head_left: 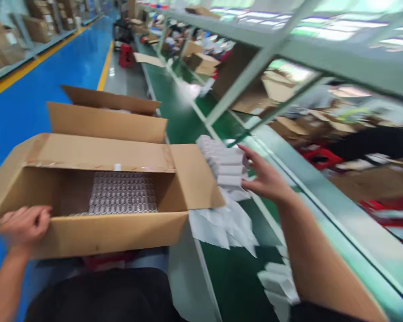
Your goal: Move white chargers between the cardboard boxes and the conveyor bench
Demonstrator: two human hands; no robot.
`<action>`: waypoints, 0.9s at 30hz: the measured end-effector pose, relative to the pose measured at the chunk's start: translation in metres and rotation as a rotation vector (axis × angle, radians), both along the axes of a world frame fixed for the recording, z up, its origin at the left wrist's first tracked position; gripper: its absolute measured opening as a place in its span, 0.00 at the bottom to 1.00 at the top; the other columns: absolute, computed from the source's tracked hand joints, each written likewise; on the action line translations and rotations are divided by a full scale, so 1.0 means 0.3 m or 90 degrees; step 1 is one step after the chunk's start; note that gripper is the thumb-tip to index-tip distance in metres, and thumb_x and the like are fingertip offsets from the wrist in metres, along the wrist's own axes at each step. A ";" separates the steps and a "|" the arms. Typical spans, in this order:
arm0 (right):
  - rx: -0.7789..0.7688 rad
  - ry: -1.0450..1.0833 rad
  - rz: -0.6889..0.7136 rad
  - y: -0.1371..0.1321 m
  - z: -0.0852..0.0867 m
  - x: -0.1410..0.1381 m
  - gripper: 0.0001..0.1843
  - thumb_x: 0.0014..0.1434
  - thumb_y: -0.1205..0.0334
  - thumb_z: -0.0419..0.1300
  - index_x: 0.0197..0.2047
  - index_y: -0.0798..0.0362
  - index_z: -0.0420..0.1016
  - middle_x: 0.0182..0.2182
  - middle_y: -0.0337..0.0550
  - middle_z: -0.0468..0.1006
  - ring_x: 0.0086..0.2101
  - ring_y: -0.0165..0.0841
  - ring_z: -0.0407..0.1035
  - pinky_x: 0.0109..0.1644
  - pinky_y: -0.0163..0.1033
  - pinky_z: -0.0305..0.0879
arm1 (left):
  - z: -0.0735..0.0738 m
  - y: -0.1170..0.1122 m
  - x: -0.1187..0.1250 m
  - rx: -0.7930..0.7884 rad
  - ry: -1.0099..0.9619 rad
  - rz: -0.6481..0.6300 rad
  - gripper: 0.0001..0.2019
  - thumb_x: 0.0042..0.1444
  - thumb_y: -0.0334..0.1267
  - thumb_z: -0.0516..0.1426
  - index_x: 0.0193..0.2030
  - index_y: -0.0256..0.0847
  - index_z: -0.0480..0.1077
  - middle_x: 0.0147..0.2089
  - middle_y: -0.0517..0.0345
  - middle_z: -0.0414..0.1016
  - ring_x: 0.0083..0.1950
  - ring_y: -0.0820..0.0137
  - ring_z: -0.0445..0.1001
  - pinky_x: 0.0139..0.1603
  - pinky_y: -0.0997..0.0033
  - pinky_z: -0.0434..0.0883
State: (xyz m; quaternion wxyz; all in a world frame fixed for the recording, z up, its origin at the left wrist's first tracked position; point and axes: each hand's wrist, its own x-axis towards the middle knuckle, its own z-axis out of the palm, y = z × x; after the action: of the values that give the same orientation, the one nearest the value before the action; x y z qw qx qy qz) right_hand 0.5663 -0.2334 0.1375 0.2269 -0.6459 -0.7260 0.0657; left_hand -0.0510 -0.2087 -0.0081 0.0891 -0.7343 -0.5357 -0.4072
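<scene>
One stack, small white boxes

My right hand [265,179], fingers spread, touches the stack of white boxes [225,163] on the green conveyor's [235,277] left edge. Likely light, stiff; grip its sides. My left hand [23,226] curls over the carton's [97,232] near wall.

Bright overhead light, glare on shelving, heavy motion blur toward edges.

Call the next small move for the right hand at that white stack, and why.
Probably close the right hand around the stack of small white boxes on the green conveyor belt. Its open fingers are at the stack's side, no grip visible. The left hand rests on the near wall of the open cardboard carton, with a tray of small round parts inside.
</scene>
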 end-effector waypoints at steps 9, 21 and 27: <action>-0.582 0.459 0.427 0.289 -0.420 -0.920 0.43 0.49 0.58 0.70 0.66 0.50 0.59 0.58 0.53 0.70 0.54 0.42 0.70 0.57 0.47 0.68 | -0.071 -0.070 -0.024 -0.029 0.167 0.028 0.09 0.58 0.32 0.57 0.26 0.42 0.68 0.23 0.64 0.71 0.27 0.69 0.67 0.36 0.62 0.58; -0.367 -0.055 0.767 0.675 -1.089 -1.625 0.44 0.45 0.78 0.62 0.66 0.59 0.59 0.63 0.57 0.63 0.64 0.48 0.55 0.66 0.51 0.53 | -0.061 -0.074 0.003 -0.054 0.069 -0.050 0.03 0.54 0.30 0.56 0.32 0.40 0.69 0.24 0.65 0.73 0.24 0.73 0.65 0.32 0.63 0.56; -0.391 -0.123 0.957 0.600 -1.265 -1.708 0.33 0.51 0.79 0.58 0.60 0.52 0.67 0.56 0.52 0.72 0.60 0.45 0.59 0.62 0.51 0.54 | -0.059 -0.082 0.009 -0.073 0.044 -0.060 0.04 0.54 0.30 0.54 0.33 0.40 0.70 0.26 0.63 0.76 0.26 0.74 0.69 0.32 0.65 0.58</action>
State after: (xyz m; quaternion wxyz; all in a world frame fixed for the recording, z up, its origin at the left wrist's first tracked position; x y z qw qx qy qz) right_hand 0.0540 -0.0533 -0.2421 -0.1283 -0.0226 -0.9311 0.3407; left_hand -0.0485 -0.2333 -0.0259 0.0459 -0.7764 -0.5196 -0.3537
